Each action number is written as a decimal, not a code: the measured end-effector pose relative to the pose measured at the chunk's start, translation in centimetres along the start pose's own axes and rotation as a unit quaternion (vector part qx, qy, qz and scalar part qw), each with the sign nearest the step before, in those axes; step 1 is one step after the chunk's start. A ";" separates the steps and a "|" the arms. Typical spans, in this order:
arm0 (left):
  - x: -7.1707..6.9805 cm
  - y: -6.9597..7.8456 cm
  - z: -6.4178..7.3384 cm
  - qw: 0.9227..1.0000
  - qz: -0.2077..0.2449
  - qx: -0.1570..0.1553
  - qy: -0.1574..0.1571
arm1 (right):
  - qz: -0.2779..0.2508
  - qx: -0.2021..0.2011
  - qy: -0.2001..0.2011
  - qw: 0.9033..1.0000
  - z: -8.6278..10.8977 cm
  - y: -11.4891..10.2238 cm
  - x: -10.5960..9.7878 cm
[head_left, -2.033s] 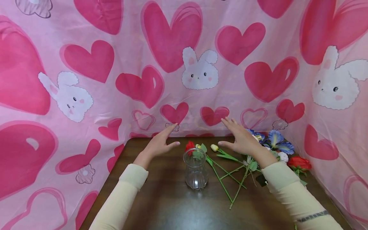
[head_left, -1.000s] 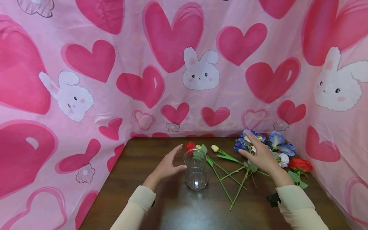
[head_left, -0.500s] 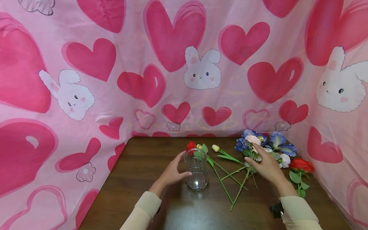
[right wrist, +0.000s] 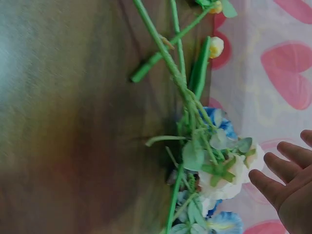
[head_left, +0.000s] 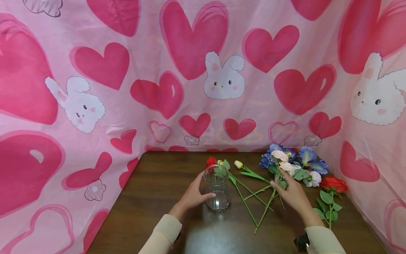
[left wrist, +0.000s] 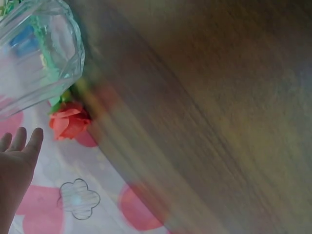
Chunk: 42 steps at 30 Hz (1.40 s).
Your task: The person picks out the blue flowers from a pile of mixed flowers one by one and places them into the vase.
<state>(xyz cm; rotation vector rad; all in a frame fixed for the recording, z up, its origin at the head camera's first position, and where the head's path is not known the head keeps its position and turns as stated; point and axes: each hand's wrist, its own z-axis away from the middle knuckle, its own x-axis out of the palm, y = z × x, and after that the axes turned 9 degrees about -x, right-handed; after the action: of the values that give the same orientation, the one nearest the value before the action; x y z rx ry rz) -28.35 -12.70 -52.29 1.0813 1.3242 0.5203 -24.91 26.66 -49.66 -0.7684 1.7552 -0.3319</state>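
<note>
A clear glass vase (head_left: 221, 200) stands upright on the brown table. My left hand (head_left: 194, 194) is at its left side, thumb in front and fingers spread; in the left wrist view those fingers (left wrist: 18, 146) look straight, with a gap to the vase (left wrist: 44, 53). My right hand (head_left: 295, 194) hovers by the pale pink flowers (head_left: 280, 155) and their green stems, thumb and fingers apart. In the right wrist view its fingers (right wrist: 287, 161) are extended beside a pale flower (right wrist: 229, 178). Whether any fingertip touches a stem, I cannot tell.
Behind the vase lies a red rose (head_left: 210, 162). A yellow tulip (head_left: 238, 164) lies to its right. Blue flowers (head_left: 307, 157) and a white flower (head_left: 314, 179) are heaped at the back right, another red rose (head_left: 333, 184) beside them. Pink heart-print cloth (head_left: 190, 106) encloses the table.
Both hands have come down from above the table's back edge. The left moved right and nearer to the vase; the right moved right and toward me, beside the flowers. Vase and flowers stay put.
</note>
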 end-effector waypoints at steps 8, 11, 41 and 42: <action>0.6 0.0 0.3 1.000 0.009 -0.027 -0.003 | -0.004 0.034 0.005 0.999 0.9 0.6 1.8; 0.9 -0.2 0.2 1.000 0.015 -0.017 -0.003 | -0.006 0.050 0.011 0.999 1.2 0.8 2.4; 2.6 -0.8 0.0 1.000 0.012 0.016 0.018 | -0.024 0.159 0.030 0.987 2.8 1.4 6.2; 2.6 -0.9 0.0 1.000 0.012 0.017 0.018 | -0.027 0.160 0.031 0.986 2.8 1.4 6.3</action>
<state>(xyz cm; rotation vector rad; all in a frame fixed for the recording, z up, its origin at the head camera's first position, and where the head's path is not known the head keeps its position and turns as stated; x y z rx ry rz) -27.97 -10.89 -54.37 1.1209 1.3576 0.5386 -23.74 24.05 -56.09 -0.5784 1.6845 -0.6637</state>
